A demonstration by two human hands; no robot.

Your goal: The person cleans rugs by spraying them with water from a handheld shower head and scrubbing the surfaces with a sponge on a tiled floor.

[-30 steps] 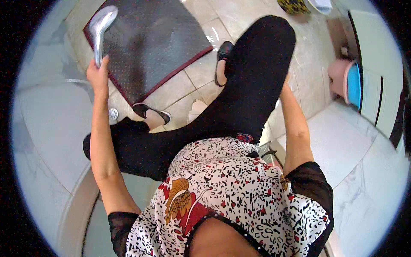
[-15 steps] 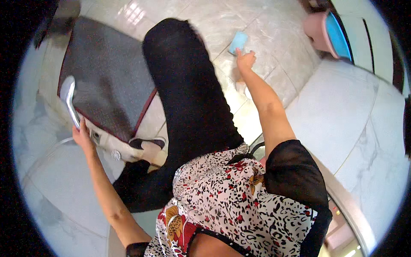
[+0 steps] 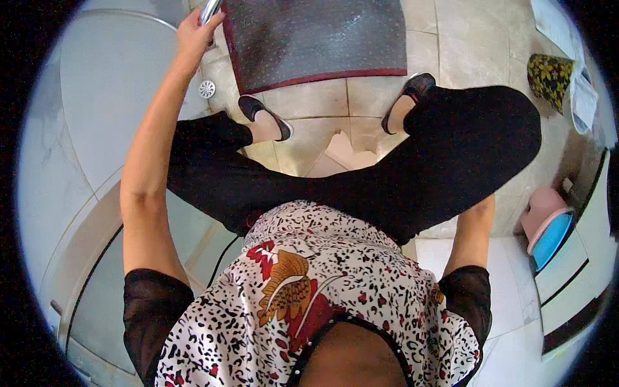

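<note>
At the upper left, my left hand (image 3: 193,37) is closed around the silver handle of a shower head (image 3: 210,10). The rest of the shower head lies beyond the top edge. Beside that hand is a grey mat (image 3: 316,42) with a dark red border, its surface looking wet. My right forearm (image 3: 472,233) passes behind my bent right leg. That leg in black trousers hides my right hand and anything in it. Both my feet, in dark shoes, stand on the tiles at the near edge of the mat.
A round floor drain (image 3: 206,89) sits left of the mat. At the right stands a floral-patterned bin (image 3: 550,80) with a white plastic bag. Below it are a pink bucket (image 3: 543,209) and a blue basin (image 3: 553,240) by a white cabinet. Glass panels edge the lower left.
The view has swung to the right. My right hand, which had a light blue sponge on the floor, is now hidden behind my leg, and the sponge is out of sight. My left hand keeps the shower head.
</note>
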